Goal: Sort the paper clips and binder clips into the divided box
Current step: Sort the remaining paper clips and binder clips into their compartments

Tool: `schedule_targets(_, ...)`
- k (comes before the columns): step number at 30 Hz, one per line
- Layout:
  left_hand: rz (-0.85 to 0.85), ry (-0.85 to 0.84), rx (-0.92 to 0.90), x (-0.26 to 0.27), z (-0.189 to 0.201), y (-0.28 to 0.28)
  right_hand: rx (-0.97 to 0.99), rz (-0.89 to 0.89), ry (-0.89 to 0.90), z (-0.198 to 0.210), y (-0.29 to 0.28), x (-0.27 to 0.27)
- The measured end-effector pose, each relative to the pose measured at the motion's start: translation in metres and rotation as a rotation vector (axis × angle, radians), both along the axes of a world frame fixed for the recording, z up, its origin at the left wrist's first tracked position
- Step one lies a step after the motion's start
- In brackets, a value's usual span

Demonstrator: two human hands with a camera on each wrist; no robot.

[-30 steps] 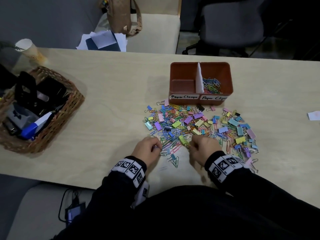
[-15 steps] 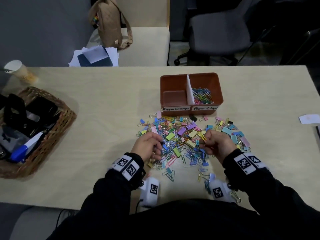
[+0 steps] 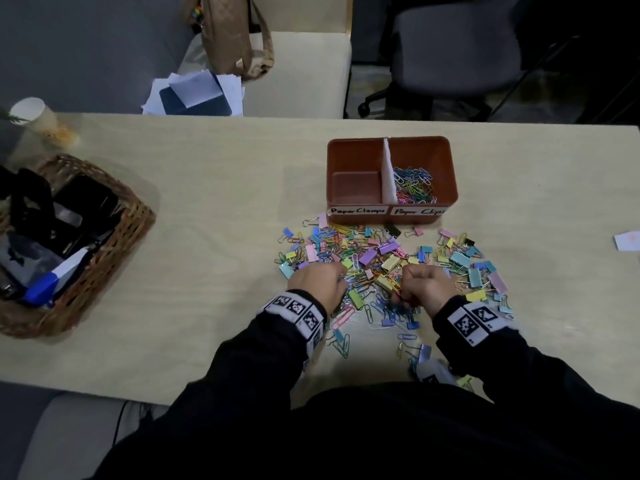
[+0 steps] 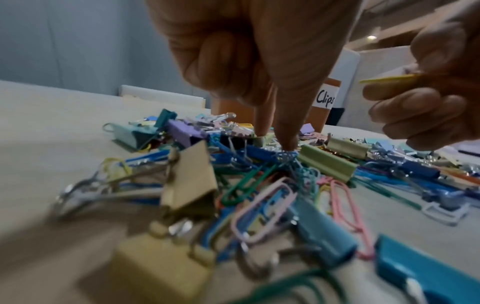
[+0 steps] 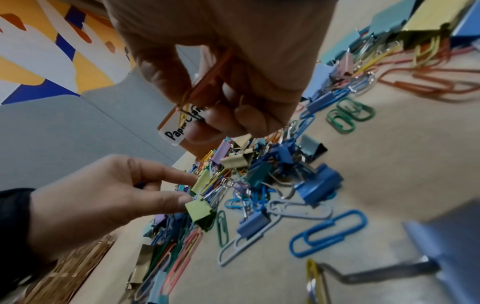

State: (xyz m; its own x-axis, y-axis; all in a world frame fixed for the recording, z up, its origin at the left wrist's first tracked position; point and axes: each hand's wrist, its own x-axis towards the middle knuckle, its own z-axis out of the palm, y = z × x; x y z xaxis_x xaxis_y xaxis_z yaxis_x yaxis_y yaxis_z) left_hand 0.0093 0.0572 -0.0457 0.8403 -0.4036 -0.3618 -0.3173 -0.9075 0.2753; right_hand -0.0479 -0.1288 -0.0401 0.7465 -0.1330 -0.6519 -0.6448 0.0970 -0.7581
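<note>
A brown divided box [image 3: 446, 168] stands on the table; its left half, labelled "Paper Clamps", is empty and its right half holds paper clips [image 3: 414, 185]. In front of it lies a mixed pile of coloured paper clips and binder clips [image 3: 381, 258]. My left hand [image 3: 341, 277] is down in the pile's near left part, thumb and forefinger [image 4: 287, 142] pinching at blue paper clips [image 4: 285, 155]. Just above the pile's near middle, my right hand [image 3: 403, 289] pinches orange and yellow paper clips [image 5: 205, 82] in curled fingers.
A wicker basket [image 3: 114, 244] of office items sits at the table's left, with a paper cup [image 3: 34, 119] behind it. A white paper slip [image 3: 628, 240] lies at the right edge. Chairs, a bag and papers stand beyond the far edge.
Both hands have moved from the pile's near edge forward into it. The right hand has lifted with paper clips in its fingers.
</note>
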Motion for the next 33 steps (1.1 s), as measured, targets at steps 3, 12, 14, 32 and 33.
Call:
schedule_targets(3, -0.084, 0.019, 0.109, 0.010, -0.003, -0.005, -0.014, -0.011, -0.011, 0.001, -0.001, -0.002)
schedule_targets(12, -0.063, -0.005, 0.047, -0.005, -0.014, 0.010, 0.035, -0.024, -0.008, -0.002, -0.002, 0.001)
schedule_targets(14, -0.036, -0.001, 0.048, -0.002, -0.014, 0.014, 0.075, 0.017, -0.016, -0.002, 0.000, 0.002)
schedule_targets(32, -0.024, -0.029, 0.073, -0.001, -0.019, 0.025, -0.963, 0.886, -0.160, -0.010, 0.032, 0.037)
schedule_targets(33, -0.015, -0.017, 0.064, -0.002, -0.020, 0.025, -0.982, 0.904, -0.161, -0.011, 0.032, 0.038)
